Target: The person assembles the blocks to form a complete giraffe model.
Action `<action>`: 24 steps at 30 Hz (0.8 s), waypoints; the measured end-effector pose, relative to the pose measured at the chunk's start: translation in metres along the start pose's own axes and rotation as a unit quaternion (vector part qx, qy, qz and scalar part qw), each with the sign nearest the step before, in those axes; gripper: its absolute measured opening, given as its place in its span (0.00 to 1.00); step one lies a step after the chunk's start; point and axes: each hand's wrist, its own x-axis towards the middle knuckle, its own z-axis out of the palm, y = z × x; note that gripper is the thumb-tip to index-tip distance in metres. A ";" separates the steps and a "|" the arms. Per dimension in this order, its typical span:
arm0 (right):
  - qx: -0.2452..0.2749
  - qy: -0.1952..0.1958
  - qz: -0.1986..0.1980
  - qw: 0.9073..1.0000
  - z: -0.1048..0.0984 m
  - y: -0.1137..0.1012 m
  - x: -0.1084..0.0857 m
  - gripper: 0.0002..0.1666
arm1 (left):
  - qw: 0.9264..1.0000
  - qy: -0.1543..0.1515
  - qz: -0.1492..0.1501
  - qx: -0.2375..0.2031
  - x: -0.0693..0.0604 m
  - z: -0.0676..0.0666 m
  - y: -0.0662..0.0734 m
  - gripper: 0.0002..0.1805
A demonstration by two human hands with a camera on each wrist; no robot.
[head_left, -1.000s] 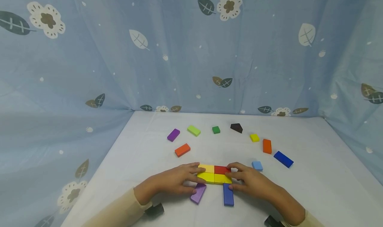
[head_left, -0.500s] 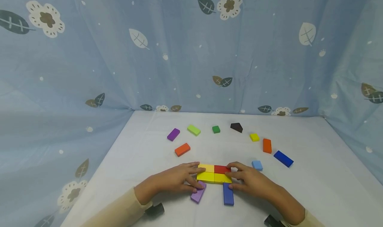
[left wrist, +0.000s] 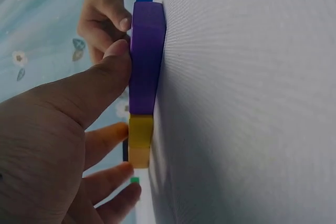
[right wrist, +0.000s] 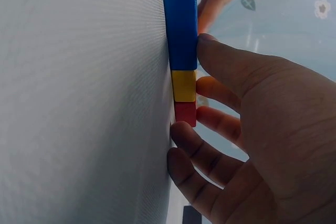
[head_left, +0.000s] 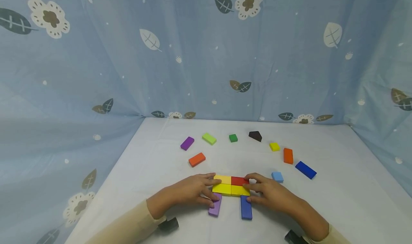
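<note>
Three yellow blocks [head_left: 222, 189] and a red block [head_left: 237, 181] lie edge to edge in a two-by-two rectangle. Below its left end lies a light purple block [head_left: 215, 205], below its right end a blue block [head_left: 246, 208]. My left hand [head_left: 190, 191] rests thumb and a finger on the purple block [left wrist: 147, 59], other fingers on the yellow blocks. My right hand [head_left: 273, 194] touches the blue block [right wrist: 181, 22] with its thumb; its other fingers lie at the red and yellow blocks. Both hands have relaxed, spread fingers.
Loose blocks arc around behind: purple [head_left: 187, 143], orange [head_left: 197, 159], lime [head_left: 209, 138], green [head_left: 233, 138], black [head_left: 255, 136], small yellow [head_left: 274, 147], another orange [head_left: 288, 156], dark blue [head_left: 305, 170] and light blue [head_left: 277, 177]. A patterned blue curtain [head_left: 193, 58] stands behind the white table.
The light purple block has turned more upright, and its top now meets the yellow block's lower edge. My left thumb and finger have shifted with it. The right hand has stayed in place.
</note>
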 end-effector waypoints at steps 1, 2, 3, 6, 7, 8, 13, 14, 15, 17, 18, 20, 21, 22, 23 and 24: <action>0.000 0.000 0.000 1.000 0.000 0.000 0.000 0.28 | 1.000 0.000 0.000 0.003 0.000 0.000 0.000 0.19; 0.000 0.000 0.000 1.000 0.000 0.000 0.000 0.29 | 1.000 0.002 0.001 0.005 0.000 0.000 0.001 0.19; 0.000 -0.001 0.001 1.000 0.000 -0.001 0.000 0.28 | 1.000 0.003 0.000 0.008 0.000 0.000 0.001 0.19; 0.001 -0.001 0.001 1.000 -0.001 -0.001 0.000 0.29 | 1.000 0.012 -0.001 0.020 0.001 0.002 0.001 0.19; 0.000 -0.001 0.001 1.000 -0.001 -0.001 0.000 0.29 | 1.000 0.016 -0.002 0.025 0.001 0.003 0.001 0.19; -0.001 -0.001 0.001 1.000 -0.001 -0.001 0.000 0.29 | 0.999 0.019 -0.003 0.028 0.001 0.004 0.002 0.19; -0.003 -0.002 0.003 1.000 0.000 0.000 0.000 0.29 | 0.999 0.020 -0.017 0.027 0.002 0.005 0.004 0.19; -0.003 -0.002 0.005 1.000 0.000 0.000 0.000 0.29 | 0.999 0.018 -0.021 0.025 0.002 0.005 0.005 0.20; -0.003 -0.003 0.005 1.000 0.000 0.001 0.000 0.29 | 0.999 0.018 -0.023 0.025 0.002 0.005 0.005 0.20; -0.003 -0.003 0.005 1.000 0.001 0.001 0.000 0.29 | 0.999 0.019 -0.027 0.028 0.002 0.005 0.006 0.20; -0.003 -0.003 0.005 1.000 0.001 0.001 0.000 0.29 | 0.999 0.019 -0.029 0.028 0.002 0.006 0.006 0.19; -0.002 -0.002 0.004 1.000 0.001 0.002 0.000 0.29 | 0.999 0.020 -0.035 0.028 0.002 0.006 0.007 0.19; -0.002 -0.001 0.004 1.000 0.001 0.002 0.000 0.29 | 0.999 0.022 -0.036 0.030 0.002 0.007 0.007 0.19; -0.001 0.000 0.003 1.000 0.001 0.002 0.000 0.29 | 0.999 0.022 -0.039 0.031 0.002 0.007 0.007 0.19; -0.002 0.000 0.002 1.000 0.001 0.002 0.000 0.30 | 0.998 0.023 -0.042 0.029 0.003 0.007 0.007 0.19; -0.001 0.000 0.000 1.000 0.001 0.002 0.000 0.30 | 0.998 0.024 -0.045 0.028 0.002 0.007 0.007 0.19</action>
